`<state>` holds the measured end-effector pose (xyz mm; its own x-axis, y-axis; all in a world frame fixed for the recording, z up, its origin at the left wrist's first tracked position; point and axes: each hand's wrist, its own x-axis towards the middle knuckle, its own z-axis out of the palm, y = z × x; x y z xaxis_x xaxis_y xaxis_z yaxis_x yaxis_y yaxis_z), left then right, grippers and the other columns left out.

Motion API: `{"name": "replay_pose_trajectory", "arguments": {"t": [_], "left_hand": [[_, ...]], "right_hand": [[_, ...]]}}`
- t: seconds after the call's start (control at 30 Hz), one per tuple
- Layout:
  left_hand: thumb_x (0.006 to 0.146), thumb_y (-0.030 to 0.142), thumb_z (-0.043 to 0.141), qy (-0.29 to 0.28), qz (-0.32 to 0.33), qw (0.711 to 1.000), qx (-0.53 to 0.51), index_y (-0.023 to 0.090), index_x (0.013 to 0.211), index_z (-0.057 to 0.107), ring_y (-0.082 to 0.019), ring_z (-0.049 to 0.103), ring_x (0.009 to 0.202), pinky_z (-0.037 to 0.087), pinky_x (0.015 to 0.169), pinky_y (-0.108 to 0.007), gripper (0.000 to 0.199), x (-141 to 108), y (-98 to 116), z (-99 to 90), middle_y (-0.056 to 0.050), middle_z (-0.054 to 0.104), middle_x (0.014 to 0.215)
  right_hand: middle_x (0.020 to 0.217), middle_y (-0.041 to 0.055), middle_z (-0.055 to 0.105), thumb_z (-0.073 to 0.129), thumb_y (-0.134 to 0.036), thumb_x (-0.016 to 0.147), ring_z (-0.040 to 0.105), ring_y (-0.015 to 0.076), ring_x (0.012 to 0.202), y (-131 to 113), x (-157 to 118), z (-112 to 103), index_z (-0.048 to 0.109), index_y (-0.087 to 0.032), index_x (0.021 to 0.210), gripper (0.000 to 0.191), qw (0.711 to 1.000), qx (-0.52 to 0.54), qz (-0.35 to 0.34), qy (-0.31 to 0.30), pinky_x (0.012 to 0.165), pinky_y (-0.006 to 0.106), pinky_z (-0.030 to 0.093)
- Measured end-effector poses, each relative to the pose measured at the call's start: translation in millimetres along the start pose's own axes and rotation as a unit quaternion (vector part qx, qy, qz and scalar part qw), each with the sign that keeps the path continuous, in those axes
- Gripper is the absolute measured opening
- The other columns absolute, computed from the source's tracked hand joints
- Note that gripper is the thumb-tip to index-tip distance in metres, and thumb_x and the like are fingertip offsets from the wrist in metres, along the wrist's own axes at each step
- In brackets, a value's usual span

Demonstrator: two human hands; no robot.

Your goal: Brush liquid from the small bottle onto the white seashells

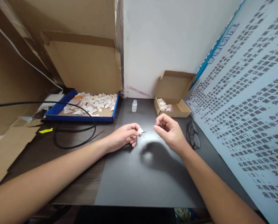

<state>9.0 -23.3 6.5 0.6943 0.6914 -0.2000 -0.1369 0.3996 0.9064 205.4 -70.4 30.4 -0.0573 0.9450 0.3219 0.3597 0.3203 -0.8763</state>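
My left hand [126, 136] pinches a small white seashell [140, 131] between thumb and fingers, above the dark grey mat [129, 183]. A short thin black piece [143, 132] sticks out from the shell toward the right. To the right of it, apart from the shell, my right hand [168, 132] is closed with thumb and fingertips nearly together. Whatever lies in those fingers, if anything, is too small or hidden to make out. Beyond both hands stands an uncapped little glass bottle [134, 106] with a pale label.
A blue-edged box [83, 118] of white shells stands at the back left, a black cable [95, 127] looping before it. At the back right is a small cardboard box [185, 112] with wrapped pieces. Eyeglasses [193, 135] lie beside the printed board [246, 102].
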Motion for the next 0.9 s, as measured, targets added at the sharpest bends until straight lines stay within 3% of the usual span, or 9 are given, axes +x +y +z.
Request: {"name": "replay_pose_trajectory", "arguments": {"t": [0.13, 0.3, 0.43, 0.6, 0.73, 0.9], "left_hand": [[0.074, 0.018, 0.067, -0.003, 0.001, 1.0, -0.001, 0.015, 0.082, 0.057, -0.005, 0.038, 0.05, 0.042, 0.051, -0.02, 0.013, 0.3, -0.5, -0.9, 0.006, 0.048, 0.061], [0.074, 0.018, 0.067, -0.01, -0.001, 1.0, -0.01, 0.015, 0.081, 0.057, -0.005, 0.039, 0.051, 0.042, 0.051, -0.021, 0.013, 0.9, -0.6, -2.3, 0.005, 0.049, 0.062], [0.075, 0.018, 0.066, -0.013, -0.005, 1.0, -0.009, 0.015, 0.082, 0.057, -0.005, 0.038, 0.05, 0.043, 0.051, -0.021, 0.011, 0.9, -0.5, -3.1, 0.006, 0.047, 0.061], [0.074, 0.017, 0.066, -0.012, -0.006, 1.0, -0.012, 0.015, 0.081, 0.057, -0.005, 0.04, 0.051, 0.043, 0.051, -0.021, 0.011, 1.1, -0.3, -3.1, 0.005, 0.049, 0.061], [0.073, 0.018, 0.067, -0.011, -0.004, 1.0, -0.01, 0.015, 0.081, 0.058, -0.005, 0.04, 0.05, 0.044, 0.052, -0.022, 0.012, 1.9, -0.9, -3.2, 0.006, 0.048, 0.06], [0.073, 0.018, 0.065, -0.014, -0.001, 1.0, -0.009, 0.014, 0.081, 0.058, -0.006, 0.041, 0.049, 0.046, 0.052, -0.022, 0.012, 2.7, -2.7, -4.8, 0.005, 0.048, 0.058]], "right_hand": [[0.059, -0.0073, 0.039, 0.061, -0.023, 0.079, 0.032, 0.0102, 0.053, 0.9, 0.2, -0.1, 0.047, -0.022, 0.076, 0.014, 0.998, -0.055, 0.012, 0.002, 0.052, 0.026, 0.027], [0.062, -0.0063, 0.041, 0.059, -0.026, 0.081, 0.035, 0.0105, 0.054, 0.3, 0.2, 0.9, 0.047, -0.022, 0.078, 0.013, 1.0, -0.017, 0.009, -0.018, 0.052, 0.025, 0.03], [0.06, -0.0071, 0.04, 0.061, -0.021, 0.079, 0.034, 0.0102, 0.053, 0.7, 0.0, 1.1, 0.047, -0.022, 0.077, 0.013, 0.997, -0.072, 0.006, 0.004, 0.053, 0.026, 0.029], [0.062, -0.0066, 0.039, 0.058, -0.025, 0.083, 0.034, 0.0106, 0.054, 1.0, 0.5, -0.8, 0.047, -0.022, 0.078, 0.013, 1.0, -0.025, -0.001, -0.007, 0.052, 0.025, 0.029], [0.06, -0.0071, 0.04, 0.06, -0.021, 0.079, 0.033, 0.0101, 0.053, 1.3, 1.3, -1.7, 0.047, -0.022, 0.078, 0.013, 0.996, -0.089, 0.003, 0.002, 0.053, 0.026, 0.028], [0.063, -0.0063, 0.04, 0.057, -0.025, 0.083, 0.034, 0.0105, 0.055, 0.5, 0.8, -2.2, 0.047, -0.022, 0.078, 0.011, 1.0, -0.024, 0.001, -0.015, 0.052, 0.026, 0.029]]}}
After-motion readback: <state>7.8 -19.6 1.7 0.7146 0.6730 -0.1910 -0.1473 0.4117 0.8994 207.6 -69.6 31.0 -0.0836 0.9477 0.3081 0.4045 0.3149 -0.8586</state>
